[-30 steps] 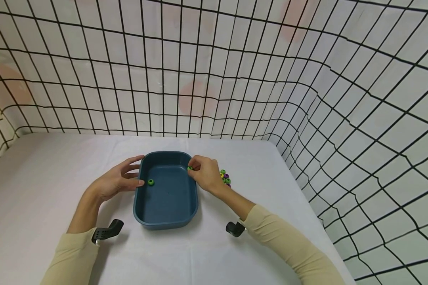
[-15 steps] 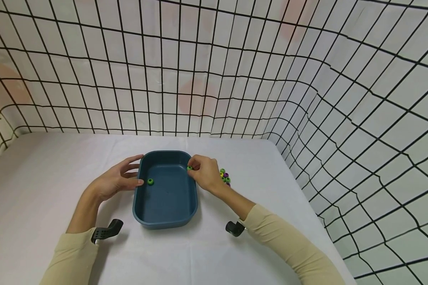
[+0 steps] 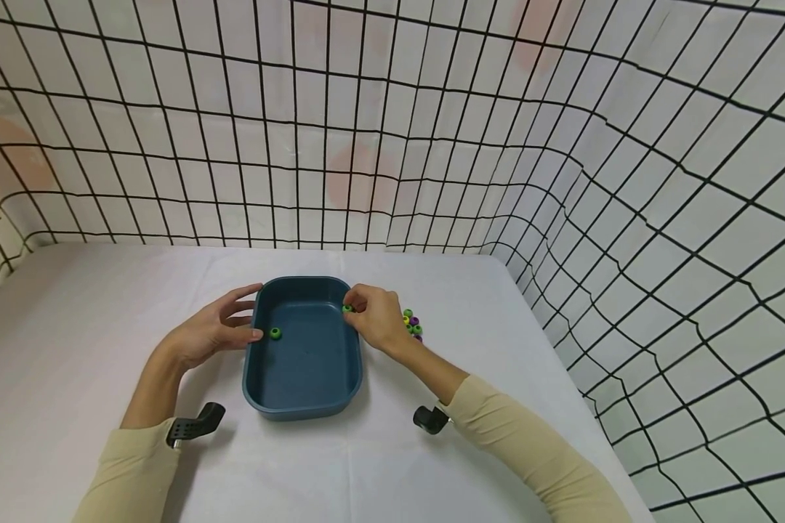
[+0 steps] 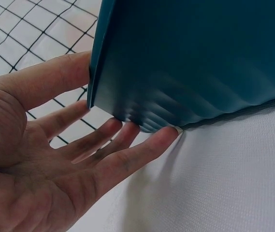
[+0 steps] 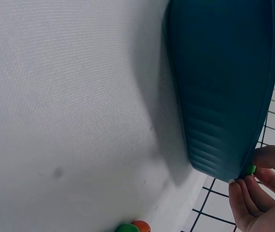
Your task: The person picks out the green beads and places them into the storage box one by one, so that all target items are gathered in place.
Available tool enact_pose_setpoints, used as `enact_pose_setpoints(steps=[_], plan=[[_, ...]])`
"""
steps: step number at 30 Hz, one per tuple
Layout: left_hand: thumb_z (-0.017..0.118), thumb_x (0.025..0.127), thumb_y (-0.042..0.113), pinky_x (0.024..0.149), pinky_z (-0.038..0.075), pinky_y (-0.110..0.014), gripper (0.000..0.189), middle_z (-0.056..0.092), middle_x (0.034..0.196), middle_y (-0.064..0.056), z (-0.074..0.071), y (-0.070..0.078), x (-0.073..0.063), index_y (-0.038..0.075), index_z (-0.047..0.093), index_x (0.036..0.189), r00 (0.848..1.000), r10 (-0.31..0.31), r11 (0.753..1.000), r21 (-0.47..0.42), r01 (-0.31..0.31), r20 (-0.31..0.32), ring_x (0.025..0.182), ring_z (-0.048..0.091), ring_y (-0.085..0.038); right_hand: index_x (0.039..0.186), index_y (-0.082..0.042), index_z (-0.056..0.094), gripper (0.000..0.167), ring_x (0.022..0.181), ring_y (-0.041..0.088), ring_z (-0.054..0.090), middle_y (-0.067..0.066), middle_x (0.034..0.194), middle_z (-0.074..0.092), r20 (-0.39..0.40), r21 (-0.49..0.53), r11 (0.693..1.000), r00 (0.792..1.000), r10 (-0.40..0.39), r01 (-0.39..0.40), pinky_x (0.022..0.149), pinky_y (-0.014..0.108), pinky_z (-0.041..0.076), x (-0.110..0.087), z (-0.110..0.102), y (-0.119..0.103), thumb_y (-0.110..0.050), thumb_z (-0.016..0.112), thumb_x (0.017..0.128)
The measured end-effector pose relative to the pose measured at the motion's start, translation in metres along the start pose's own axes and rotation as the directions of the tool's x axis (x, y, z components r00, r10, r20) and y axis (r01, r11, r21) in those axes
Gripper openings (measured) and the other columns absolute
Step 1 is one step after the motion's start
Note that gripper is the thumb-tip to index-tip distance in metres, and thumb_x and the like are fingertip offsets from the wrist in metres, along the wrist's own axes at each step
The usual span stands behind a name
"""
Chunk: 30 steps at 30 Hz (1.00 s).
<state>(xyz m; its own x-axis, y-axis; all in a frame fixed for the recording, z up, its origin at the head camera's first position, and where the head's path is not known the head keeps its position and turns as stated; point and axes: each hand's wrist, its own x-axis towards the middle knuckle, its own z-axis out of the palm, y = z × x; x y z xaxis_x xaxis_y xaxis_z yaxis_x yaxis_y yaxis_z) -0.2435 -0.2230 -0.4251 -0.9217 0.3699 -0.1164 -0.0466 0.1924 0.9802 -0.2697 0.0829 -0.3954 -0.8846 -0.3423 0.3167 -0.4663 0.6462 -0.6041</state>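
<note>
A dark blue rectangular tray [image 3: 307,370] stands on the white cloth in front of me. My left hand [image 3: 204,335] is spread along its left side, the thumb at the rim and the fingertips touching the outer wall in the left wrist view. A green bead [image 5: 250,169] is pinched between the thumb and fingers of my right hand [image 3: 377,317], at the tray's far right rim. Inside the tray, near the left wall, lies another green bead [image 3: 275,333]. Several green, purple and yellow beads [image 3: 417,329] lie on the cloth just right of the tray, partly hidden by my right hand.
White cloth [image 3: 294,472] covers the table. Black grid netting [image 3: 340,152] rises behind the table and along its right side. In the right wrist view an orange bead [image 5: 141,225] shows at the bottom edge, beside a green one.
</note>
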Motion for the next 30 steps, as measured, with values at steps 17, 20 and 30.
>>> enact_pose_setpoints(steps=[17, 20, 30], plan=[[0.074, 0.09, 0.008, 0.102, 0.051, -0.057, 0.098, 0.021, 0.164, -0.029, 0.0, 0.002, 0.0, 0.018, 0.011, 0.164, 1.0, -0.003, 1.0, 0.011, 0.004, -0.003, 0.146, 0.031, -0.054, 0.099, 0.0, 0.074, 0.013, 0.09, 0.029, 0.073, 0.013, 0.097, 0.078, -0.01, 0.009, 1.0, 1.0, 0.008, -0.008, 0.081, 0.039, 0.061, -0.001, -0.005, 0.001, -0.003, 0.074, 0.086], [0.074, 0.09, 0.007, 0.102, 0.051, -0.057, 0.098, 0.021, 0.164, -0.029, 0.001, 0.002, 0.0, 0.018, 0.011, 0.164, 1.0, -0.003, 1.0, 0.009, 0.003, -0.005, 0.146, 0.031, -0.054, 0.098, -0.001, 0.075, 0.013, 0.09, 0.028, 0.074, 0.013, 0.097, 0.078, -0.016, 0.008, 1.0, 1.0, 0.014, -0.014, 0.08, 0.039, 0.061, -0.002, -0.009, 0.002, -0.004, 0.075, 0.086], [0.073, 0.09, 0.008, 0.103, 0.051, -0.058, 0.097, 0.022, 0.164, -0.029, 0.002, 0.002, 0.0, 0.018, 0.011, 0.164, 1.0, -0.005, 1.0, 0.013, 0.005, 0.0, 0.146, 0.032, -0.054, 0.098, -0.004, 0.075, 0.013, 0.091, 0.029, 0.072, 0.012, 0.093, 0.077, -0.029, -0.011, 0.999, 0.999, 0.041, -0.042, 0.081, 0.041, 0.059, -0.012, -0.022, 0.013, -0.008, 0.076, 0.085]])
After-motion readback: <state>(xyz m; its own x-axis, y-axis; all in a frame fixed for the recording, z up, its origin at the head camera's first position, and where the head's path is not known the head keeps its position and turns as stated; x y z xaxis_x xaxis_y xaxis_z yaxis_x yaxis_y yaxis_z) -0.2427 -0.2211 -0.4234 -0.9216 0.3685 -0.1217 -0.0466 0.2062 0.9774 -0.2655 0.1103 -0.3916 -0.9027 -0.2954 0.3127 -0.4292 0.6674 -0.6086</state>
